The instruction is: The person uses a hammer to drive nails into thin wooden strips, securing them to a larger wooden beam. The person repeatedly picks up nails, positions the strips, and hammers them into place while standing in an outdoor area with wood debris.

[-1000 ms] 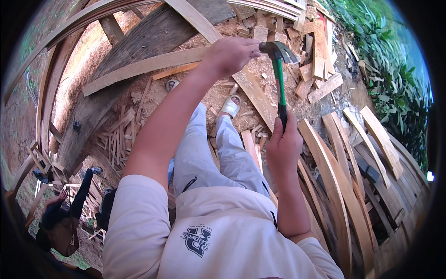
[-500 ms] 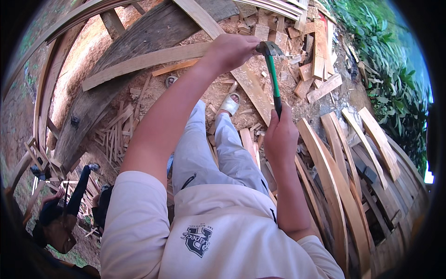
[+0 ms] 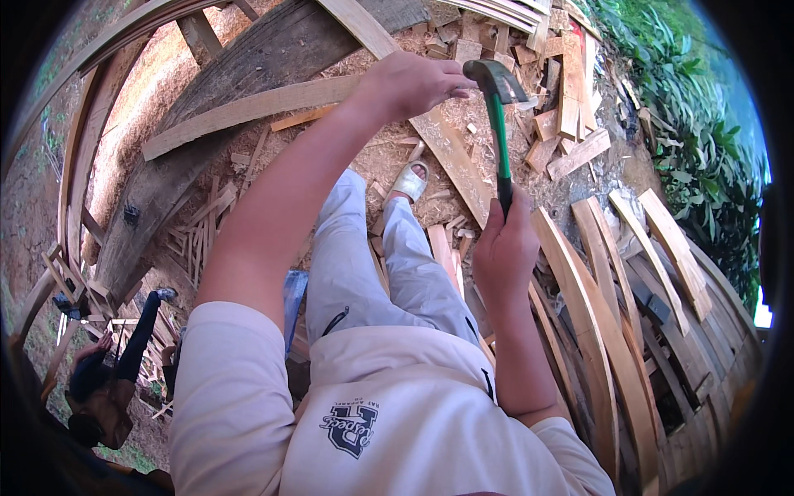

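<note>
Since the frame half a second earlier, the hammer [image 3: 499, 124] has swung back up: its dark head now stands level with the left hand's knuckles instead of lying down against the plank, and its green shaft is nearly upright.

Far left: curved wooden ribs [image 3: 78, 165] bend along the rim of the view, with a second person [image 3: 103, 384] low at the near left. Left of centre: a pale flat board [image 3: 248, 107] lies across a broad, dark, weathered plank [image 3: 248, 66]. Centre: the left hand [image 3: 409, 83] is extended far out, its grip closed to a pinch at a light slanting plank [image 3: 451, 157]; what the fingertips hold is too small to tell. Below it, a foot in a pale sandal [image 3: 409, 180] rests on sawdust-covered ground [image 3: 376, 153]. Right of centre: the right hand [image 3: 504, 248] is wrapped fully round the lower end of the hammer's shaft, nearer than the left hand. Right: curved slats [image 3: 595, 314] lie stacked side by side, with short offcuts [image 3: 571, 107] scattered farther off. Far right: green foliage [image 3: 686, 107].
</note>
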### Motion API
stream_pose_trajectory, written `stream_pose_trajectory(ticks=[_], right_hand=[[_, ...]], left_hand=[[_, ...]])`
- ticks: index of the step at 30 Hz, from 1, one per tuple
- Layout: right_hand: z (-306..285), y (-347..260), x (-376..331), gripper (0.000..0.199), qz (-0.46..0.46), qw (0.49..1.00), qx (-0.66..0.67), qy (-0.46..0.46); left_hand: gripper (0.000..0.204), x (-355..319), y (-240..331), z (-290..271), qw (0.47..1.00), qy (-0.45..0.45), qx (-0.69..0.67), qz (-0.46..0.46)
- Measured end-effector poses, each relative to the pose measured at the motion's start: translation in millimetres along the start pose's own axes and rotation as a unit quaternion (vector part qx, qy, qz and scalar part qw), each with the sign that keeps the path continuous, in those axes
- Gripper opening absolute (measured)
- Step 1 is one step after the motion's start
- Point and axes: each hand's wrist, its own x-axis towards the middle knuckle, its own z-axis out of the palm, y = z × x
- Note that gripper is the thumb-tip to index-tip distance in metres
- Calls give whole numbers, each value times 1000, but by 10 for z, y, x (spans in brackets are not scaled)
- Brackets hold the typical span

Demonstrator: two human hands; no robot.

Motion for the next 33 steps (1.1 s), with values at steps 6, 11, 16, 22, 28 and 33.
stream_pose_trajectory(ticks=[6, 11, 16, 22, 28, 33], right_hand=[[-63, -45, -40, 21, 11, 1000, -9, 21], [36, 107, 34, 22, 42, 997, -45, -54], [13, 95, -83, 22, -12, 999, 7, 44], [49, 56, -58, 24, 35, 999, -18, -5], [149, 205, -39, 29, 24, 999, -17, -25], [76, 186, -113, 19, -27, 995, 34, 92]], left_hand=[[24, 4, -75, 207, 998, 35, -54, -14], [25, 49, -86, 97, 1000, -14, 5, -7], [21, 17, -42, 121, 999, 31, -34, -1], [18, 29, -49, 112, 1000, 8, 4, -14], [18, 36, -34, 55, 1000, 7, -8, -12], [18, 37, -27, 114, 998, 43, -40, -15]])
